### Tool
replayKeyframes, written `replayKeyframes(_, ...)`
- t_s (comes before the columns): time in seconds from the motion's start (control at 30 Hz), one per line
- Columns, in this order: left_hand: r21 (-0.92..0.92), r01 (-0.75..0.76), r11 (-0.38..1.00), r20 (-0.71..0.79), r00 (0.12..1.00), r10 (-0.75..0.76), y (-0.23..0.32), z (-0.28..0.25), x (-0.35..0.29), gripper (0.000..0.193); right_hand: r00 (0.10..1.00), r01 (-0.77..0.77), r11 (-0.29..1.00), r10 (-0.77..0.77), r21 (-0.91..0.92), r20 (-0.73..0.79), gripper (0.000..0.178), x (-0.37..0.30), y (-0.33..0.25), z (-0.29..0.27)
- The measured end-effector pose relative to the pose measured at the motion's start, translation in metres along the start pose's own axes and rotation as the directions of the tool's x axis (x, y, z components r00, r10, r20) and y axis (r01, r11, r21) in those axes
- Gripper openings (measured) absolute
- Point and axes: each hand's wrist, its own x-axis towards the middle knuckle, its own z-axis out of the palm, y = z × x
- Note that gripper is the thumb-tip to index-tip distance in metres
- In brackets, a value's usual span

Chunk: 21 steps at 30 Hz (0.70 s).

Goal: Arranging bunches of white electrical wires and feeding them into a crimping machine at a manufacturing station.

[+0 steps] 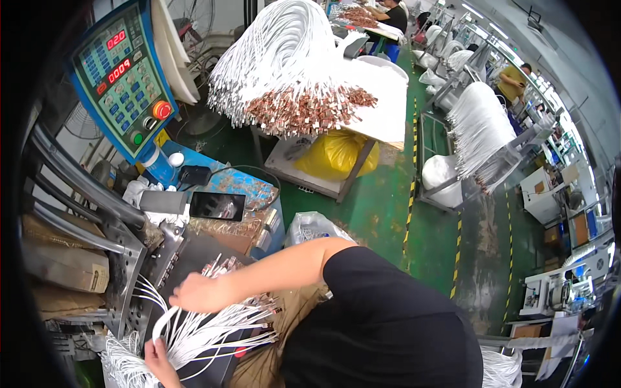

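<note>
Cables [213, 333]: white, fanned across the dark machine bed [199, 249].
Left hand [160, 363]: fingers bent at the cables; cannot tell whether pinching.
Right hand [197, 293]: curled over them; cannot tell if pinching.
Edge: perforated metal plate [129, 262] close on the left.
Room: green floor [375, 220] beyond the right arm [278, 266], striped tape [411, 194], cable-heaped table [385, 123].

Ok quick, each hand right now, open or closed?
Left hand: at the white cables, grip unclear.
Right hand: over them, open or closed can't be told.
</note>
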Motion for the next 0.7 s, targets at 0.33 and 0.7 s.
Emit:
replayKeyframes(0.33, -0.095, -0.034, 0.995, 0.145, 0.988, 0.048, -0.01, 0.0, -0.012, 0.015, 0.984, 0.111, 0.993, -0.104, -0.039, 0.142, 0.047, 0.008, 0.008, -0.026)
replayKeyframes(0.7, 0.444, -0.106, 0.89, -0.162, 0.967, 0.196, 0.042, 0.021, -0.007, 0.021, 0.999, -0.042, 0.998, 0.042, -0.036, 0.013, 0.037, 0.003, 0.034, 0.006)
